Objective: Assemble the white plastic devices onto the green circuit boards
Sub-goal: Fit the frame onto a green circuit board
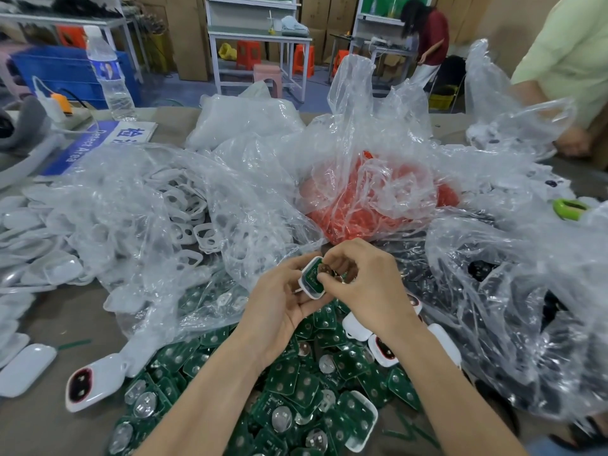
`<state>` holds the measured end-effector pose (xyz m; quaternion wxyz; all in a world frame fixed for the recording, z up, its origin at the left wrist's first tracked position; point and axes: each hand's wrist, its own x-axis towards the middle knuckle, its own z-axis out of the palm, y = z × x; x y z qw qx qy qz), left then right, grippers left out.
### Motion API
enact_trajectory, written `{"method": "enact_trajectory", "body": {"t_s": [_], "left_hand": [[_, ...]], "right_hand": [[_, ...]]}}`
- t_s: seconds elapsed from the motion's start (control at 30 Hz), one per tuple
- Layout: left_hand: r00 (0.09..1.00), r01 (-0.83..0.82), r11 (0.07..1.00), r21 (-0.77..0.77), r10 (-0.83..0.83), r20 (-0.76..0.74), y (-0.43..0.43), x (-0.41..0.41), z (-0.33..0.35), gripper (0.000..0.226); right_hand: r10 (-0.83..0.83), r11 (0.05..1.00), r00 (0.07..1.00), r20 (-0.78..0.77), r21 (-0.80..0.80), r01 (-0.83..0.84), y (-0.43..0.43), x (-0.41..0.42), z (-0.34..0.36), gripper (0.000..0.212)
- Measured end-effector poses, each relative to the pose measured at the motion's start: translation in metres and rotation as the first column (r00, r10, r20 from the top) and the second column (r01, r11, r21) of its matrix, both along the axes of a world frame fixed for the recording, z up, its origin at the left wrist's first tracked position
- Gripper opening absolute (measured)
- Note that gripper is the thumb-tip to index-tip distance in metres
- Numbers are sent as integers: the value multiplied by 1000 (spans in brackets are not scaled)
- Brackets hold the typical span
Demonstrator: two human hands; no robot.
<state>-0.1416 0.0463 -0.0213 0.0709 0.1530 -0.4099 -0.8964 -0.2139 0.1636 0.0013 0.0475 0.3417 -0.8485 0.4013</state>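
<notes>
Left hand [279,301] cradles white shell [307,284]; right hand [358,284] presses green board [312,275] in.

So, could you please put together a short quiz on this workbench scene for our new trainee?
1. True or false: the right hand is idle and holds nothing.
2. What does the left hand hold? A) a water bottle B) a white device with a green board in it C) a red part
3. Fill in: the loose pile below the hands is made of green circuit ____.
Key: 1 false; 2 B; 3 boards.
</notes>
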Motion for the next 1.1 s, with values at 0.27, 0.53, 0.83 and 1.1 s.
{"method": "enact_trajectory", "body": {"t_s": [0.27, 0.53, 0.83, 1.1], "left_hand": [[1000, -10, 1000, -5, 10, 7, 1, 0, 1, 32], [1000, 0, 1000, -18, 0, 21, 2, 0, 1, 32], [1000, 5, 1000, -13, -5, 13, 1, 0, 1, 32], [999, 41, 988, -150, -44, -19, 0, 1, -4, 33]], "right_hand": [[-3, 999, 1000, -8, 44, 3, -1, -1, 1, 11], [-20, 1000, 995, 94, 23, 18, 1, -5, 0, 11], [36, 998, 995, 89, 55, -41, 2, -7, 2, 14], [59, 991, 997, 58, 117, -65, 3, -7, 3, 14]]}}
